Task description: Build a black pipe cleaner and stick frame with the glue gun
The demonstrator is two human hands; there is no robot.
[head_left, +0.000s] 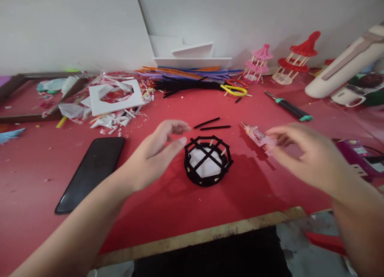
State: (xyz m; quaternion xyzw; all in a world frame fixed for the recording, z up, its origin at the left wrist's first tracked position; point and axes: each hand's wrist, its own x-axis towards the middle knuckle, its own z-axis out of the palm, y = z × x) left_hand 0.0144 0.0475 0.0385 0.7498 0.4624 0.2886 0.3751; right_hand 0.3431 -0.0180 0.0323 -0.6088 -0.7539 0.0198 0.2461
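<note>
A round black frame sits on the red table, built from fuzzy black strips and short wooden sticks, with two strips crossed over its top and a white base inside. My left hand hovers at its left side, thumb and fingers apart with nothing between them; whether the thumb touches the rim I cannot tell. My right hand is closed around a pink hot glue gun, its tip pointing left, to the right of the frame. Two cut black pipe cleaners lie just behind the frame.
A black phone lies at left, with white foam scraps behind. Pipe cleaners and yellow-handled scissors are at the back. A utility knife, white bottle, purple power strip and two small towers stand or lie right.
</note>
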